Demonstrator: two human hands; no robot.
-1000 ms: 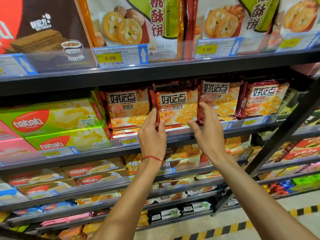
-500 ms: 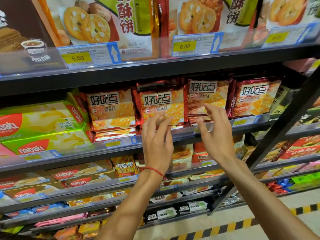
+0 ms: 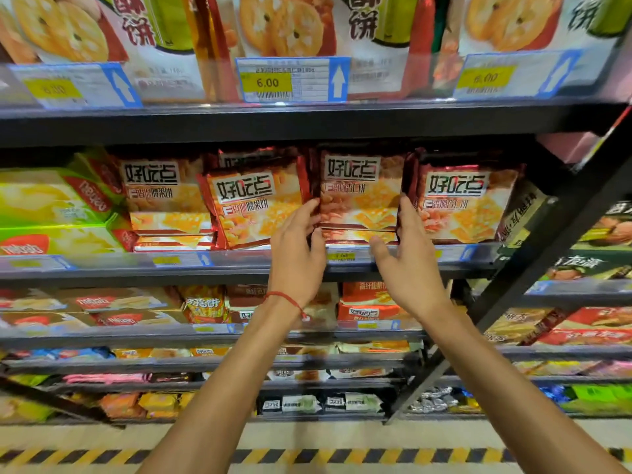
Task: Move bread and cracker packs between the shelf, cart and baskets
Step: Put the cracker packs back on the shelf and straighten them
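Red and orange cracker packs stand in a row on the middle shelf [image 3: 239,268]. My left hand [image 3: 297,254] holds the left edge of the third cracker pack [image 3: 359,196], fingers curved over the edge and thumb at its lower corner. My right hand [image 3: 408,258] holds the same pack's right edge, fingers pointing up along it and thumb spread below. The second pack [image 3: 254,206] leans forward just left of my left hand. A fourth pack [image 3: 461,203] stands to the right.
Green Nabati boxes [image 3: 51,206] fill the shelf's left end. Large cookie bags [image 3: 287,25] line the shelf above, behind price tags [image 3: 290,80]. Lower shelves hold more snack packs. A black diagonal brace [image 3: 533,268] crosses at the right. Yellow-black tape [image 3: 342,455] marks the floor.
Both hands left the second pack, spread open, and shifted right onto the third pack. The view moved closer to the shelf and to the right.
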